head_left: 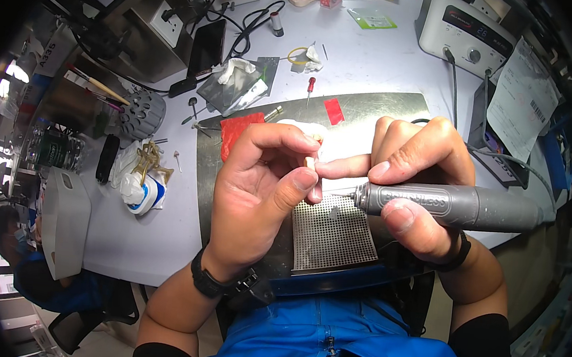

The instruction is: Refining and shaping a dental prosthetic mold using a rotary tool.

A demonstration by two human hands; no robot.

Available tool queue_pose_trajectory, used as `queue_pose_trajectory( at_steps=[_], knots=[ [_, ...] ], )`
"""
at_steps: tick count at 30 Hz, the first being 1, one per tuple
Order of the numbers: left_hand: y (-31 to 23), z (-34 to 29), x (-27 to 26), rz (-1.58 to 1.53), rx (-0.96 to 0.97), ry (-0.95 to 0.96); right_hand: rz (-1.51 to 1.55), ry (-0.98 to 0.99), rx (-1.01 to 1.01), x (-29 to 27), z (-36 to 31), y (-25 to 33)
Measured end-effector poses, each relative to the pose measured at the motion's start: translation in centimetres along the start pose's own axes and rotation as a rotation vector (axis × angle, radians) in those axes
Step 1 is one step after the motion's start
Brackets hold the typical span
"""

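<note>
Between the thumb and fingertips of my left hand (251, 189) is a small whitish, tooth-like piece (310, 162), partly hidden by the fingers. My right hand (417, 156) grips a grey rotary handpiece (460, 206), lying nearly level with its thin bit pointing left toward my left fingers. A stretched-out right finger touches the small piece or the fingertips beside it; I cannot tell which. The bit's tip appears apart from the piece. Below both hands lies a perforated metal grille (333, 240), set in a dark metal work tray (260, 244).
A white control box (441, 36) with a cable stands at the back right, near a paper slip (525, 90). Left lie a red sheet (237, 135), a bagged white cast (235, 72), a phone (206, 48) and a grey tool holder (143, 115). Another person (15, 236) sits far left.
</note>
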State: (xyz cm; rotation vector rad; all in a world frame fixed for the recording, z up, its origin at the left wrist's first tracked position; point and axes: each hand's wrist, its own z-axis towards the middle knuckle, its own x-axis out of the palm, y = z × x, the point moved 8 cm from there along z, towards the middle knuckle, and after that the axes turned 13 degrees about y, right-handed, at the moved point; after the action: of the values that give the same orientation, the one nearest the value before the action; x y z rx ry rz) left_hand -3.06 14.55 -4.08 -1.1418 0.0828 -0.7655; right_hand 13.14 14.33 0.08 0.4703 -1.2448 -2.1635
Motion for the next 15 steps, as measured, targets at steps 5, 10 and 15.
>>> queue_pose_trajectory(
  at_steps=[5, 10, 15],
  knots=[
    [-0.2, -0.1, 0.2, 0.006, -0.008, 0.001, -0.005, 0.008, -0.052, 0.0, 0.0, 0.1],
    [-0.8, 0.0, 0.7, 0.083, 0.076, 0.061, -0.037, -0.036, -0.026, -0.3, 0.1, 0.1],
    [-1.1, 0.1, 0.5, 0.181, 0.106, 0.064, -0.126, -0.031, -0.066, -0.3, 0.4, 0.5]
  ],
)
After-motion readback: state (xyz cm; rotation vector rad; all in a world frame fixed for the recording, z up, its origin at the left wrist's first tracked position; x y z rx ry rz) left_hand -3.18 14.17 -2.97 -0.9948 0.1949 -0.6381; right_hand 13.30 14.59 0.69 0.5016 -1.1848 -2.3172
